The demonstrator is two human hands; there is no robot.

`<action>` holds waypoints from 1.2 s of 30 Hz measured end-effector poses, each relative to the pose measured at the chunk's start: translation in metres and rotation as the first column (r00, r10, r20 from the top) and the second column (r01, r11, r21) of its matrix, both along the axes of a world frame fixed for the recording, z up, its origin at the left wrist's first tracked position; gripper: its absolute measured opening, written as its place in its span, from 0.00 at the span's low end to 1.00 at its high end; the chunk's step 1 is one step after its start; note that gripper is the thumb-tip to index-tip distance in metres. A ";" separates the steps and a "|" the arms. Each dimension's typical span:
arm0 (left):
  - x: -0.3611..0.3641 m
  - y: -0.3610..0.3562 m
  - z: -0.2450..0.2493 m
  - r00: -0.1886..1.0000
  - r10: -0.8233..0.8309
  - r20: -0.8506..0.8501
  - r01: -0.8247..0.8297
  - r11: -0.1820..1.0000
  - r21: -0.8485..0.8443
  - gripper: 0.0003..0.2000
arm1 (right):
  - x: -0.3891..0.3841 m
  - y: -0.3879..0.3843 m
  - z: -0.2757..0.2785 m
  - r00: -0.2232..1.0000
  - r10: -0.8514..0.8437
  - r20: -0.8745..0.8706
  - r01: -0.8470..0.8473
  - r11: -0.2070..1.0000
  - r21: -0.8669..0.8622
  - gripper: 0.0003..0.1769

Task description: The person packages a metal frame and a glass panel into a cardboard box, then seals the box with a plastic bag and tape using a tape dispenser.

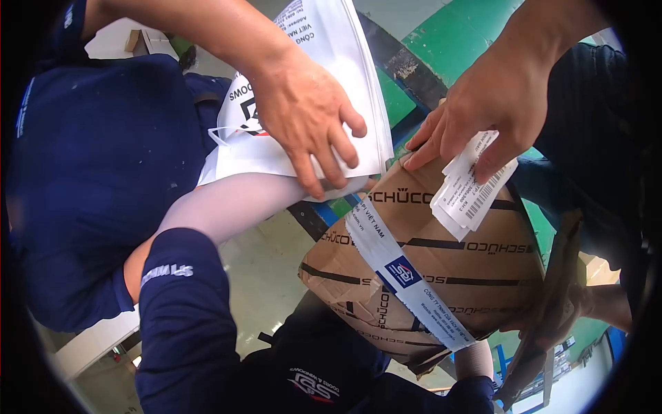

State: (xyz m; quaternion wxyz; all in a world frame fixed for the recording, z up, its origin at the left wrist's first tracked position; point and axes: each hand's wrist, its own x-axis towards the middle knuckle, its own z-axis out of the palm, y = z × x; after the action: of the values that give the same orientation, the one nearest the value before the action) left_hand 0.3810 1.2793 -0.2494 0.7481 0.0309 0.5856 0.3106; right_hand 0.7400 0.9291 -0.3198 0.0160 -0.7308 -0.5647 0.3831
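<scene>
The picture is upside down, so my arms enter from the top. My right hand point(307, 124) lies over a white printed sheet or bag point(352, 83), fingers apart and slightly bent near its lower edge. Toward the right, my left hand point(483, 117) pinches several white barcode labels point(476, 186). Its other fingers touch the upper edge of a brown cardboard package point(448, 276) printed SCHÜCO. Across that package runs a strip of white printed tape point(407, 279). A co-worker's pale-sleeved arm point(234, 207) reaches under the white sheet; its hand is mostly hidden.
One co-worker in a navy shirt point(103, 172) is at the left. Another navy-shirted person point(303, 366) is at the bottom, behind the package. At the right, another person's hand point(552, 317) is by the package's side. A green surface point(458, 41) shows at the top.
</scene>
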 end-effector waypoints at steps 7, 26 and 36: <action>0.025 -0.044 -0.040 0.974 -0.224 -0.008 0.223 0.972 -0.073 0.17 | 0.002 0.000 0.006 1.000 -0.017 0.014 0.016 1.000 0.019 0.22; 0.011 -0.071 -0.008 0.969 0.228 0.095 -0.207 0.958 -0.198 0.21 | -0.035 0.080 0.357 0.862 0.022 -0.507 -0.321 0.798 -0.511 0.12; -0.006 -0.078 0.065 0.760 0.090 0.644 -0.394 0.852 0.346 0.27 | -0.243 0.348 0.276 0.872 0.423 -0.245 -0.378 0.902 0.210 0.47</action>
State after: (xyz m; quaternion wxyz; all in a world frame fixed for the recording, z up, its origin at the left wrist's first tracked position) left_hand 0.3752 1.2018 -0.1842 0.8175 0.0283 0.2224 0.5304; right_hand 0.4966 1.2767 -0.0436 0.0740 -0.5312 -0.7239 0.4339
